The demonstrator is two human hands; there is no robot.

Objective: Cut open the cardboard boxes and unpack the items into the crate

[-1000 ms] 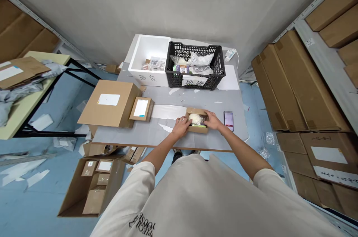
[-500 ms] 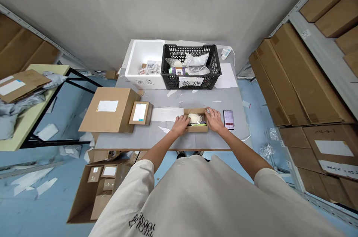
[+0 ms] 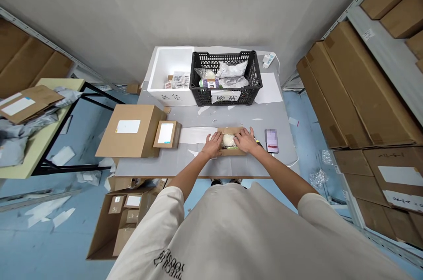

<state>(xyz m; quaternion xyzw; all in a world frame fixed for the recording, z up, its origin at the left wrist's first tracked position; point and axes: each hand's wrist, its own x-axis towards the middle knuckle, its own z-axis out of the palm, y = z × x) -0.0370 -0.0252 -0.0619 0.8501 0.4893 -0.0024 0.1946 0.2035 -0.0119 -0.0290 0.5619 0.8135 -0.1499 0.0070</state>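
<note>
A small open cardboard box (image 3: 228, 132) sits on the grey table (image 3: 231, 117) in front of me, with a white bagged item (image 3: 228, 140) inside. My left hand (image 3: 212, 144) rests against the box's left side, fingers curled on its edge. My right hand (image 3: 245, 140) lies flat over the right part of the box, fingers stretched out on the bagged item. A long white paper strip (image 3: 196, 135) runs left from the box.
A phone (image 3: 271, 140) lies right of the box. At the back stand a black crate (image 3: 226, 78) of bagged goods and a white foam box (image 3: 172, 75). Two labelled cartons (image 3: 132, 130) sit at left. Shelves with flat cartons (image 3: 350, 95) line the right; an open carton (image 3: 122, 222) is on the floor.
My right hand has moved left from the box's right edge onto the bagged item inside. My left hand stays at the left side. The view has shifted slightly.
</note>
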